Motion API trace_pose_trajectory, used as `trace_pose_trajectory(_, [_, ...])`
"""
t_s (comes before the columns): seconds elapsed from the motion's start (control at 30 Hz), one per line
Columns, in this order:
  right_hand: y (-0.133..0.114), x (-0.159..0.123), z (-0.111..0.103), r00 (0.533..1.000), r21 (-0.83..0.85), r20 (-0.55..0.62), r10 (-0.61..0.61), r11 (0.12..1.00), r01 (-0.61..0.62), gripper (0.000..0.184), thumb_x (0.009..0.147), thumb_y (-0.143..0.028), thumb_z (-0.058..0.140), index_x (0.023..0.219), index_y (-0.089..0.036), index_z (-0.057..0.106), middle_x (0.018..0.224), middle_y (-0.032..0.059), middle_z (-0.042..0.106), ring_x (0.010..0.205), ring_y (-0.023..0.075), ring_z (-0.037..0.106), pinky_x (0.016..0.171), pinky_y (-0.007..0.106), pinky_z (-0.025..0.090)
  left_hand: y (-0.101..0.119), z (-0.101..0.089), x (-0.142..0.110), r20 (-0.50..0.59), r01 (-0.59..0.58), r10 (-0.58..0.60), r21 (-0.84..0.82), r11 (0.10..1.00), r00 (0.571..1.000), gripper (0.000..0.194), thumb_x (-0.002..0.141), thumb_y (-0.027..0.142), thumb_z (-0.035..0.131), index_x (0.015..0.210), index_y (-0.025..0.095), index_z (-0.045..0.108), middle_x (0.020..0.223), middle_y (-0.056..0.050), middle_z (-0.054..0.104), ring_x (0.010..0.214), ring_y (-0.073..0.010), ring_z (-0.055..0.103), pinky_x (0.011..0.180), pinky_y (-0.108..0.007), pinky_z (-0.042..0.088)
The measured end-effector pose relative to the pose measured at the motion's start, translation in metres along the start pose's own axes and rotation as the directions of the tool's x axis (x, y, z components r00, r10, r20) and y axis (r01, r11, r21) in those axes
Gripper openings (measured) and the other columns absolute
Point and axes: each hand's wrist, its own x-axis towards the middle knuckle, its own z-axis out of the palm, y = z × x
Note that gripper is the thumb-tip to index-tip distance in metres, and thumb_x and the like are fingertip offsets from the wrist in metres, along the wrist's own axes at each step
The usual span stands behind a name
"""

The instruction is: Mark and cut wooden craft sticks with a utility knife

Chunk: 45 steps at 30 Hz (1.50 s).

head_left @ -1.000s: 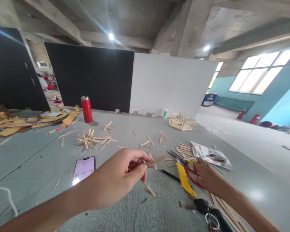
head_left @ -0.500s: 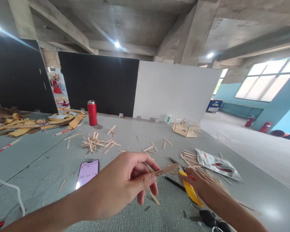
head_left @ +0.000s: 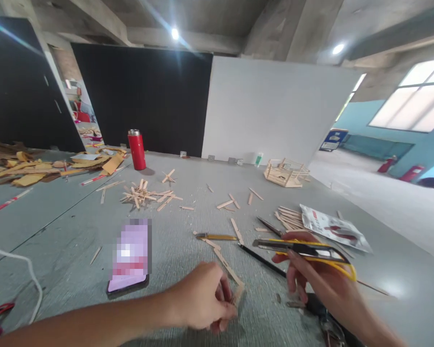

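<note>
- A grey, textured desk (head_left: 173, 241) spreads beneath both hands.
- The left hand (head_left: 202, 299) pinches nearly closed; the right hand (head_left: 321, 279) curls in a firm grip.
- A long yellow-and-black utility knife (head_left: 311, 249) sits in the right hand.
- A flat, pale wooden stick (head_left: 237, 293) protrudes from the left hand's fingertips.

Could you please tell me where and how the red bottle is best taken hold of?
Probably around the middle of the red bottle, from the near right side: it stands upright, its body is cylindrical, and the black panel rises behind.
</note>
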Motion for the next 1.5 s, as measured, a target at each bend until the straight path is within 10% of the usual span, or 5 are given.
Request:
trace_pose_trajectory(0.37, [-0.024,-0.013,0.028,0.924,0.286,0.278,0.262,0.896,-0.340,0.040,0.096,-0.056,0.068,0.121,-0.024,0.065,0.086,0.0052,0.078,0.057,0.0156,0.064,0.047,0.026,0.057,0.001,-0.021,-0.035,-0.012,-0.155,0.185,0.496,0.854,0.983,0.013,0.089,0.021,0.067,0.099,0.018,0.073,0.107,-0.013,0.073,0.104,-0.0339,0.069,0.090,-0.048,0.053])
trace_pose_trajectory(0.7, [-0.008,-0.028,0.036,0.874,0.323,0.253,0.415,0.816,-0.480,0.035,0.094,-0.058,0.069,0.103,-0.024,0.070,0.056,-0.0074,0.052,0.042,0.0061,0.041,0.039,0.014,0.034,-0.031,0.037,-0.039,0.150,-0.280,0.524,0.943,0.179,0.839,0.041,0.109,0.032,0.045,0.141,0.017,0.065,0.153,-0.014,0.057,0.130,-0.0441,0.063,0.091,-0.060,0.062])
trace_pose_trajectory(0.83, [-0.005,-0.028,0.041,0.842,0.311,0.399,0.363,0.811,-0.496,0.041,0.098,-0.060,0.063,0.111,-0.021,0.070,0.075,0.0035,0.074,0.045,0.0145,0.064,0.039,0.023,0.051,-0.027,0.034,-0.042,0.078,-0.230,0.589,0.955,0.187,0.804,0.044,0.108,0.033,0.045,0.146,0.015,0.060,0.157,-0.021,0.051,0.133,-0.0473,0.060,0.091,-0.065,0.061])
trace_pose_trajectory(1.07, [-0.009,-0.028,0.041,0.904,0.116,0.270,0.332,0.921,-0.372,0.034,0.093,-0.055,0.073,0.086,-0.022,0.068,0.054,-0.0065,0.060,0.036,0.0043,0.049,0.038,0.014,0.040,0.004,-0.005,-0.045,0.366,-0.350,0.062,0.808,0.474,0.929,0.060,0.098,0.035,0.068,0.154,0.025,0.051,0.172,-0.018,0.020,0.154,-0.0514,0.022,0.110,-0.079,0.037])
trace_pose_trajectory(1.5, [-0.003,-0.042,0.047,0.837,0.180,0.446,0.316,0.885,-0.430,0.042,0.104,-0.059,0.053,0.082,-0.023,0.055,0.055,-0.0020,0.067,0.040,0.0114,0.060,0.041,0.020,0.048,0.002,-0.006,-0.034,0.341,-0.379,0.171,0.767,0.518,0.924,0.069,0.092,0.024,0.071,0.155,0.042,0.048,0.164,-0.018,0.041,0.150,-0.0502,0.037,0.109,-0.071,0.041])
